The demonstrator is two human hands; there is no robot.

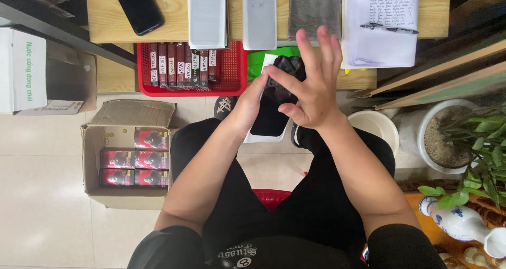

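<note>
In the head view, the left hand (253,98) is gripping a dark phone (274,108) at frame centre, its fingers closed round the phone's left edge. The right hand (311,84) is hovering over the phone's right side with fingers (303,45) spread wide and holding nothing, the thumb lying across the phone's upper part. A white sheet (262,137) is lying under the phone. The right hand is hiding part of a green thing (263,58) behind it.

Along the top of the frame, a wooden tabletop (168,16) is carrying a second black phone (138,6), two pale flat packs (208,13), a grey cloth (314,8) and handwritten papers (382,21) with a pen (389,28) lying on them.

Just below the tabletop, a red basket (232,69) is holding a row of slim dark boxes (182,64) with white labels, standing side by side. At left on the floor, an open carton (95,142) is holding red and black boxes (136,158). At right, a white pot (429,121) is holding soil and a green plant (482,148). A white bowl (375,125) is sitting just beside that pot.
</note>
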